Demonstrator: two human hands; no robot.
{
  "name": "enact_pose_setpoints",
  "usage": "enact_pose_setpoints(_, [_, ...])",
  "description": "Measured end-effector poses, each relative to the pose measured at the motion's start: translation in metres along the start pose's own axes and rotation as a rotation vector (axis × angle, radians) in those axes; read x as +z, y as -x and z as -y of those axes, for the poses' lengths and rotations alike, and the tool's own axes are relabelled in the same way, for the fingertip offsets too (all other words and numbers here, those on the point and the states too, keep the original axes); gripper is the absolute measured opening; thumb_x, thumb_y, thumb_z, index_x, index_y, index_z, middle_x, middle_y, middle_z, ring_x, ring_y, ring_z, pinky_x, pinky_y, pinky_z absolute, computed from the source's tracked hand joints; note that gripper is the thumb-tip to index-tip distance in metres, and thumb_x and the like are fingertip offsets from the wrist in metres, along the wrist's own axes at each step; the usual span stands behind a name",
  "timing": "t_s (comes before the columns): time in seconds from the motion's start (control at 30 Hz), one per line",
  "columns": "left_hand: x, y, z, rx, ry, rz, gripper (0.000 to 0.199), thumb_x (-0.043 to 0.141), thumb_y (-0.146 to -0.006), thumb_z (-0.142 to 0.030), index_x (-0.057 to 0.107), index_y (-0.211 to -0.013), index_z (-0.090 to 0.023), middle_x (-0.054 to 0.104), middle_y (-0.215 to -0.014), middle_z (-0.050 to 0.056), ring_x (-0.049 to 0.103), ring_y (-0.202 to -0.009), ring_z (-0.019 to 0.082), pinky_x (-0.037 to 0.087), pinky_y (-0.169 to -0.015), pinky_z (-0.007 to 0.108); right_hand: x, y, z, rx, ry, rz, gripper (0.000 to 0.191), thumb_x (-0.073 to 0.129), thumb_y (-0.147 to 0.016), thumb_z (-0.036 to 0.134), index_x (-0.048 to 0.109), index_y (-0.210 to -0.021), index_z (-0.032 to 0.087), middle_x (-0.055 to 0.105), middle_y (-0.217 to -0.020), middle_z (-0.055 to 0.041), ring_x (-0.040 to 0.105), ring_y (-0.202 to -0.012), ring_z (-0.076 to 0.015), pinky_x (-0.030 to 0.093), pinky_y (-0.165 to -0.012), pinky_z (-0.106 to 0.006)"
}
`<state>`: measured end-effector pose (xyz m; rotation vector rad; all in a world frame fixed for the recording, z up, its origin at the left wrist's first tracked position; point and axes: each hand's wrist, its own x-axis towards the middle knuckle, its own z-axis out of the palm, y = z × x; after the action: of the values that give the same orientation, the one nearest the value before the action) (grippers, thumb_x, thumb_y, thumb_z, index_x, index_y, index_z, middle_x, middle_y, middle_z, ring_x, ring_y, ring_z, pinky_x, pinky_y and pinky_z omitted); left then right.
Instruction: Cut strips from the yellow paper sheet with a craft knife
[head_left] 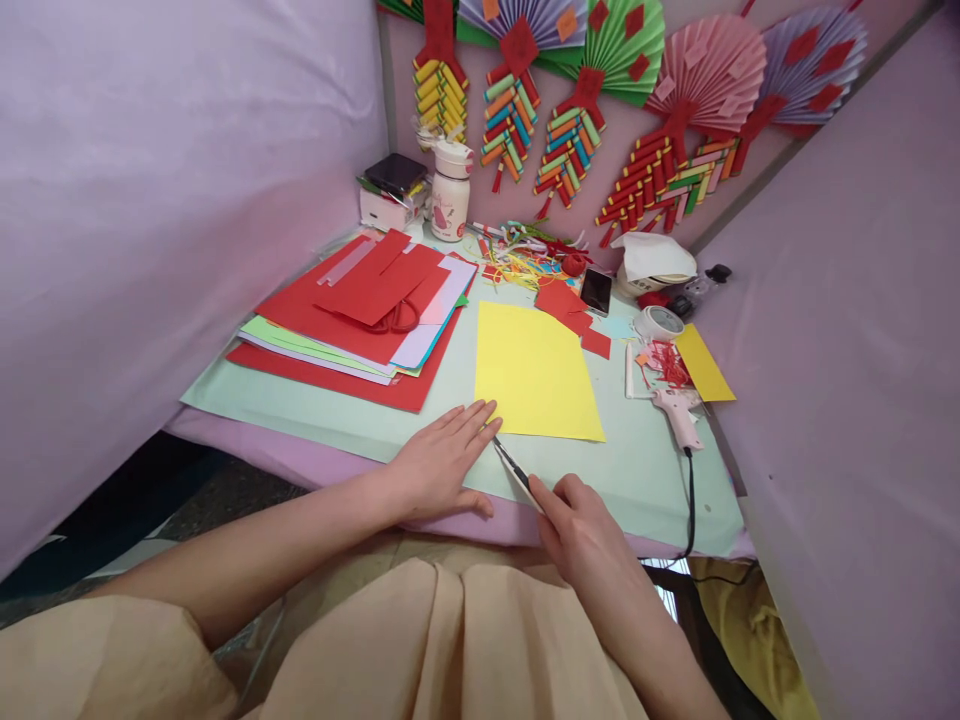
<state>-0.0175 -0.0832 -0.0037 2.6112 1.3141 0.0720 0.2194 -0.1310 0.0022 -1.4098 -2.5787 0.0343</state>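
Observation:
A yellow sheet of paper lies flat on the pale green table covering. My left hand rests flat with its fingers spread, the fingertips touching the sheet's lower left corner. My right hand is closed around the handle end of a slim tool with a dark, narrow blade, which looks like a knife or scissors. The tool's tip points up and left, close to my left fingers and just below the sheet's bottom edge. My right fingers partly hide the tool's handle.
Stacked coloured papers with red-handled scissors lie at the left. Red scraps, a phone and a bottle stand or lie behind. A corded glue gun and tape roll are at the right.

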Motion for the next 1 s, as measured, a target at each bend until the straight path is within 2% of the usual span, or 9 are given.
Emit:
enact_pose_setpoints(0.2, [-0.008,-0.002,0.001,0.011,0.034,0.021,0.103,0.049,-0.081,-0.079,0.022,-0.154,-0.012,0.006,-0.162,0.018,0.007,-0.151,0.029,0.013,-0.122,0.043,-0.008,-0.004,0.005,0.004,-0.015,0.077,0.04,0.044,-0.088,0.007,0.061,-0.122,0.018,0.047,-0.08,-0.004,0.043,-0.069,-0.0157,0.04,-0.065,-0.026])
enact_pose_setpoints(0.4, [-0.018,-0.004,-0.001,-0.021,0.05,0.077,0.1,0.056,-0.081,-0.075,0.026,-0.153,-0.012,0.006,-0.162,0.017,0.01,-0.151,0.03,0.015,-0.121,0.042,-0.012,-0.013,0.009,0.0,-0.02,0.101,0.041,0.047,-0.085,0.005,0.06,-0.122,0.017,0.048,-0.081,-0.0046,0.044,-0.07,-0.0166,0.04,-0.066,-0.026])
enact_pose_setpoints(0.6, [-0.016,-0.005,0.0,-0.006,0.028,0.065,0.101,0.055,-0.08,-0.077,0.027,-0.153,-0.012,0.009,-0.162,0.018,0.012,-0.15,0.03,0.014,-0.121,0.043,-0.016,-0.021,0.014,0.009,-0.054,0.192,0.04,0.055,-0.081,0.004,0.062,-0.118,0.015,0.048,-0.081,-0.0045,0.044,-0.072,-0.0166,0.038,-0.066,-0.026])
enact_pose_setpoints(0.8, [-0.017,-0.003,0.002,0.009,0.014,0.055,0.099,0.054,-0.081,-0.077,0.028,-0.152,-0.014,0.01,-0.162,0.018,0.013,-0.15,0.03,0.012,-0.12,0.042,-0.013,-0.024,0.023,0.012,-0.17,0.173,0.04,0.05,-0.087,0.007,0.06,-0.124,0.019,0.05,-0.085,-0.0048,0.048,-0.072,-0.0153,0.043,-0.069,-0.026])
enact_pose_setpoints(0.87, [-0.02,-0.003,0.005,0.023,0.03,0.071,0.097,0.053,-0.082,-0.076,0.027,-0.152,-0.015,0.01,-0.162,0.017,0.013,-0.15,0.029,0.012,-0.12,0.042,-0.023,-0.018,0.02,0.018,-0.233,0.189,0.036,0.046,-0.091,0.01,0.061,-0.122,0.021,0.051,-0.085,-0.0043,0.049,-0.073,-0.0153,0.045,-0.069,-0.027])
enact_pose_setpoints(1.0, [-0.03,-0.006,0.018,0.071,0.12,0.071,0.085,0.047,-0.089,-0.071,0.024,-0.153,-0.019,0.021,-0.161,0.014,0.021,-0.149,0.026,0.015,-0.118,0.042,-0.056,0.007,-0.008,0.096,-0.467,0.358,0.036,0.043,-0.098,0.022,0.057,-0.13,0.03,0.054,-0.096,-0.0032,0.057,-0.085,-0.0143,0.049,-0.08,-0.027])
